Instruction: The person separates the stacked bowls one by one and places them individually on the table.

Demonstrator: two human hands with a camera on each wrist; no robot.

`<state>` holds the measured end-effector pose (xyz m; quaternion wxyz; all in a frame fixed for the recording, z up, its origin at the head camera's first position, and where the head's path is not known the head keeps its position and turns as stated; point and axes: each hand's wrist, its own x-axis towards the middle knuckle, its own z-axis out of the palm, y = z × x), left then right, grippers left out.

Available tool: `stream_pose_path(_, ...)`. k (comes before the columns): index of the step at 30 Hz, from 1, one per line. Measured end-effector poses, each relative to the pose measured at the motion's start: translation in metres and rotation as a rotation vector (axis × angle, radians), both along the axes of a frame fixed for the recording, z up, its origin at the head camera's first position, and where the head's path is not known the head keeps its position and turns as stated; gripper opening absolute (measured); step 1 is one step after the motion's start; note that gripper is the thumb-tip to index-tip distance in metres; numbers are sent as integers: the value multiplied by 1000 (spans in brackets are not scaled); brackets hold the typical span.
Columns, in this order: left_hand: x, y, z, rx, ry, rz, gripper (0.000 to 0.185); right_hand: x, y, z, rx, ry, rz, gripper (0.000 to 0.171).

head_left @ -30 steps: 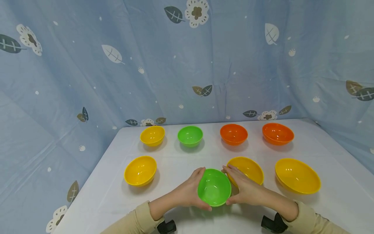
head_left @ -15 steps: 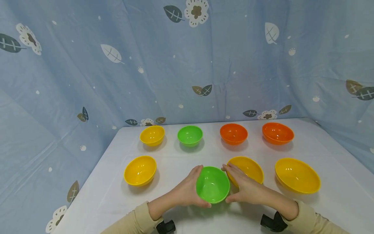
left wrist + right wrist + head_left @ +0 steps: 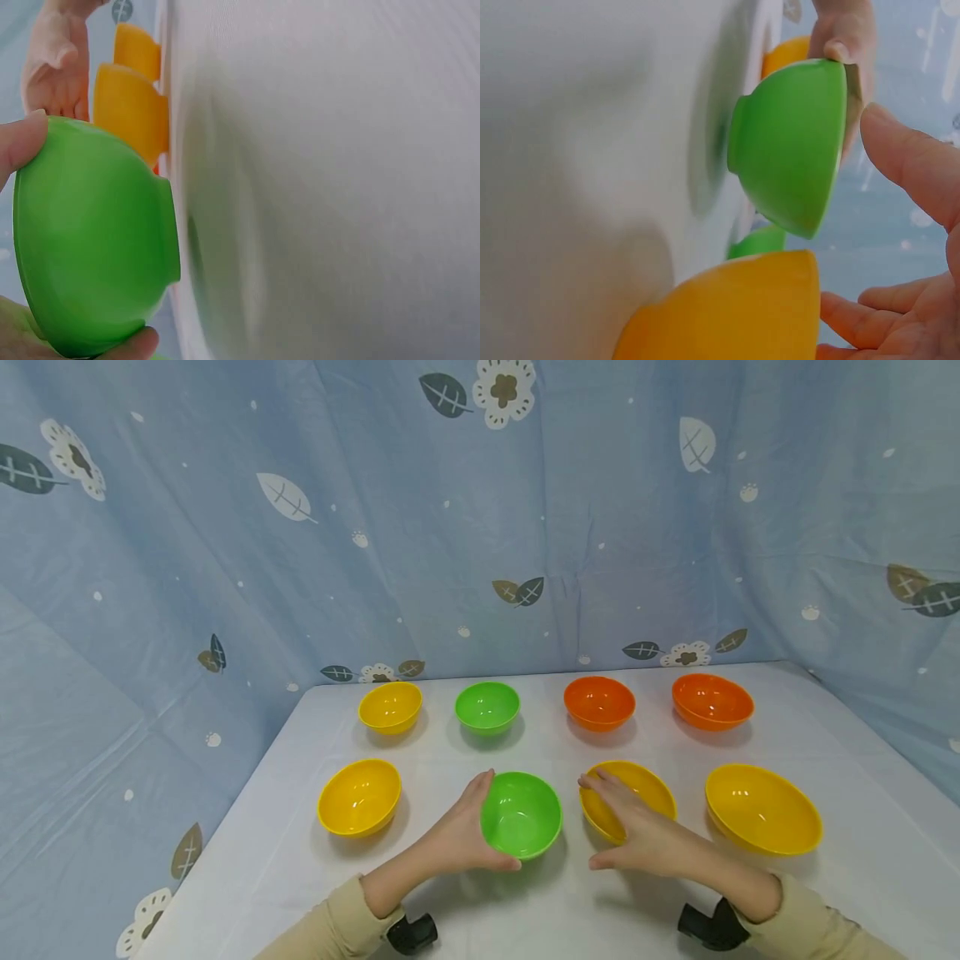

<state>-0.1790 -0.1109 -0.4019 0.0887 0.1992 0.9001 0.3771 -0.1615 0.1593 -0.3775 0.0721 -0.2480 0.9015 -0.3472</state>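
In the head view my left hand point(image 3: 459, 837) grips a green bowl point(image 3: 522, 817) from its left side. The left wrist view shows the thumb point(image 3: 24, 144) on the rim and a fingertip point(image 3: 133, 346) at the opposite side of the bowl. It is upright, its base close over the white table. My right hand point(image 3: 643, 837) is apart from the green bowl, thumb and fingers spread, holding nothing. Its fingers overlap a yellow bowl point(image 3: 647, 787) in the head view. The right wrist view has the fingers point(image 3: 870, 321) beside that yellow rim.
A yellow bowl point(image 3: 360, 797) is at left and a larger yellow bowl point(image 3: 765, 810) at right. Along the back stand a yellow bowl point(image 3: 391, 707), a green bowl point(image 3: 487, 708) and two orange bowls, one orange bowl point(image 3: 712, 702) farthest right. A patterned blue curtain point(image 3: 450, 527) hangs behind.
The green bowl has moved left and slightly away from me with my left hand. My right hand has separated from it and shifted slightly right.
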Motion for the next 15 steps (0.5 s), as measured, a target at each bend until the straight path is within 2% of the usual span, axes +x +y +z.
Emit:
stream_pose_path(8, -6, -13, -3, 9, 2, 41, 123, -1, 6, 3, 18, 35, 1, 91)
stream_pose_path(15, -8, -21, -4, 2, 12, 50, 122, 0, 11, 5, 20, 74, -12, 90)
